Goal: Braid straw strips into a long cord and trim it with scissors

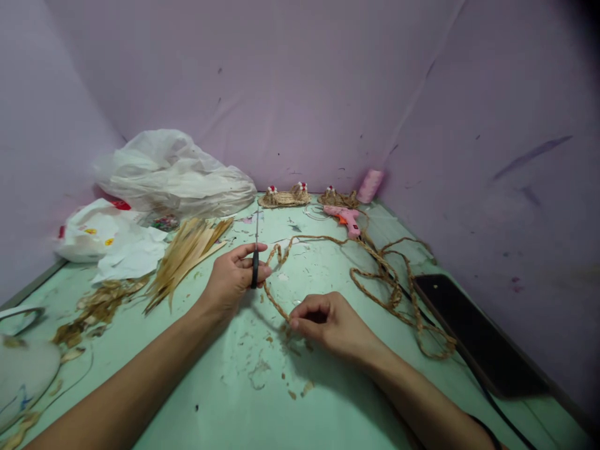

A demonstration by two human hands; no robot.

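Note:
My left hand [232, 278] is closed round the black handles of a pair of scissors [255, 250], whose thin blades point away from me. My right hand [328, 319] pinches the near end of a braided straw rope [389, 281] against the green table [210, 387]. The rope loops from my fingers up past the scissors and trails in coils to the right. The two hands lie close together, a short stretch of braid between them.
A bundle of dry straw strips [187, 250] lies left of the scissors, with white plastic bags [173, 172] behind it. Small woven straw pieces [285, 197], a pink glue gun [347, 219] and a pink spool [370, 185] stand at the back. A dark phone [473, 331] lies right.

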